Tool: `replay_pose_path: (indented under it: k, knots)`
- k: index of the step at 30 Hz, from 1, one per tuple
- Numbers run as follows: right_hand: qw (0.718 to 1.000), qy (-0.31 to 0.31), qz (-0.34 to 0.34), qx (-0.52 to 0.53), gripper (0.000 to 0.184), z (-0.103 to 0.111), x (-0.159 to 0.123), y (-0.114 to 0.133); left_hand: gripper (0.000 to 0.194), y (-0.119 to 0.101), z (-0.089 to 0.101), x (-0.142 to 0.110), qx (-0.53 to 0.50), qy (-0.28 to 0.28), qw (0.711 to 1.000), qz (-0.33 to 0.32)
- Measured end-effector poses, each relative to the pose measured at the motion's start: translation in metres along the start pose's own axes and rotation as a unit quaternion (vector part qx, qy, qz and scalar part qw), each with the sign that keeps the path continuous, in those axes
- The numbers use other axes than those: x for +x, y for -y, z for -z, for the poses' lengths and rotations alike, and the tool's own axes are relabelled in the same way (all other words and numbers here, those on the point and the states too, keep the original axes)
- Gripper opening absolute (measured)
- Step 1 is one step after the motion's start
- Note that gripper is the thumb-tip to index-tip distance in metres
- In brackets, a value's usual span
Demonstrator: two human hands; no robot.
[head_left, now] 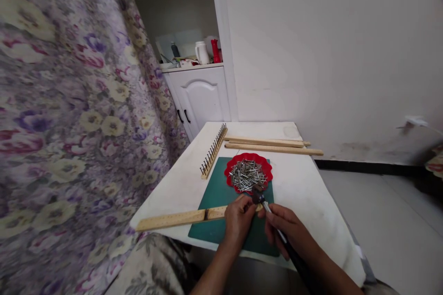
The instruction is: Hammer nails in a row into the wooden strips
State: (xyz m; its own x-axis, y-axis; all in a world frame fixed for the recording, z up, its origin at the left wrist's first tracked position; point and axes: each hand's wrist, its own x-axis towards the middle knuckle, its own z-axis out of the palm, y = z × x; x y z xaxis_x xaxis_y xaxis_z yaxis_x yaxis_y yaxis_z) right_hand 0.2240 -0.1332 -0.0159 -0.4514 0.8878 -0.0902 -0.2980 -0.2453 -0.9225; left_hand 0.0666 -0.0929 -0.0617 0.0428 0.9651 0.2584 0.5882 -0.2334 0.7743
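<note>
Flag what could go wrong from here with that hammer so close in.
The head of the hammer, held in the right hand, is close to the left hand, so a stray blow could hurt it.
It is also beside the red dish of loose nails; a knock might spill them.
The wooden strip extends well past the green mat, so it may shift if struck.

My work surface is a white-topped table [301, 189]. Directly on it I have: a green mat [216, 189], near side; a nail-studded strip [216, 153], left of the mat; loose wooden strips [273, 149], far side. A dotted wooden strip [173, 219] spans mat and tabletop. The mat carries a red dish [267, 168].
</note>
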Motion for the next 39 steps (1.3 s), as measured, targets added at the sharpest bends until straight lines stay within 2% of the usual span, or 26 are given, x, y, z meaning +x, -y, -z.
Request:
replay_pose_path:
  k: [5,8,14,17,19,22,25,33,39]
  knots:
    - [1.0,-0.018,-0.002,-0.021,0.037,-0.002,0.001,-0.002,0.013,-0.001,0.002,0.0,-0.003,0.005,1.0,-0.005]
    - [1.0,-0.005,-0.012,-0.017,0.038,-0.001,0.003,-0.005,0.013,-0.001,0.002,0.0,0.002,0.001,1.0,-0.001]
    - [1.0,-0.02,0.009,-0.002,0.033,0.003,-0.001,0.003,0.011,-0.002,0.003,0.001,-0.004,0.011,1.0,-0.012]
    - [0.998,-0.048,0.031,0.002,0.029,0.007,-0.003,0.01,0.007,-0.002,0.015,0.0,0.015,0.017,0.999,-0.026]
    - [0.997,-0.067,0.044,0.006,0.027,0.009,-0.004,0.013,0.008,-0.001,0.028,-0.002,0.068,0.021,0.996,-0.048]
    - [0.995,-0.082,0.062,0.017,0.028,0.013,-0.003,0.017,0.018,0.005,0.045,-0.006,0.169,0.031,0.983,-0.065]
    - [0.993,-0.092,0.066,0.023,0.031,0.018,-0.002,0.02,0.025,0.011,0.053,-0.011,0.219,0.048,0.973,-0.051]
    - [0.99,-0.103,0.09,0.04,0.025,0.03,-0.004,0.023,0.023,0.01,0.041,-0.009,0.228,0.061,0.97,-0.048]
    - [0.99,-0.103,0.089,0.039,0.026,0.029,-0.002,0.023,0.023,0.007,0.04,-0.011,0.224,0.062,0.971,-0.058]
